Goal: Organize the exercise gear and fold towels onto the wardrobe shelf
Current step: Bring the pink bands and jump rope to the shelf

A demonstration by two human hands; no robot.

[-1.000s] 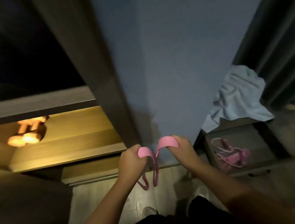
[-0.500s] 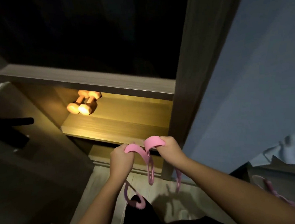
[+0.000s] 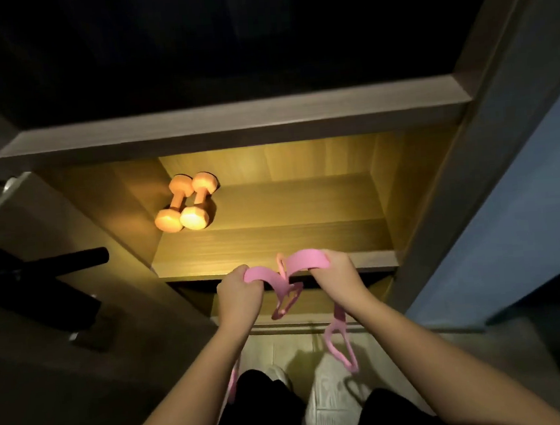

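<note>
A warm-lit wooden wardrobe shelf (image 3: 291, 241) fills the middle of the frame under a grey-brown upper board (image 3: 230, 125), with the compartment above it dark. At the left edge a black bar-shaped object (image 3: 40, 277) juts out beside the open wardrobe; what it is cannot be told. In the shelf's back left corner lies a pair of orange dumbbells (image 3: 186, 203), side by side and touching, so that part of the gear looks already put away. Just below the shelf's front edge, at centre, the left hand (image 3: 238, 297) is clenched round one end of a pink stretchy looped resistance band (image 3: 305, 261). The band arches across to the right hand (image 3: 336, 275), which grips the other end in a closed fist. Its middle sags between the fists and loose loops dangle under both wrists towards the pale tiled floor (image 3: 277, 351) and a white shoe (image 3: 321, 395). The step in hand seems to be gathering the band for stowing. The next move probably calls for collecting the hanging loops into a compact bundle, then reaching forward over the edge to lay it on the bare wood right of the dumbbells. A trailing loop could snag on the edge. A blue wall (image 3: 510, 226) closes the right side.
</note>
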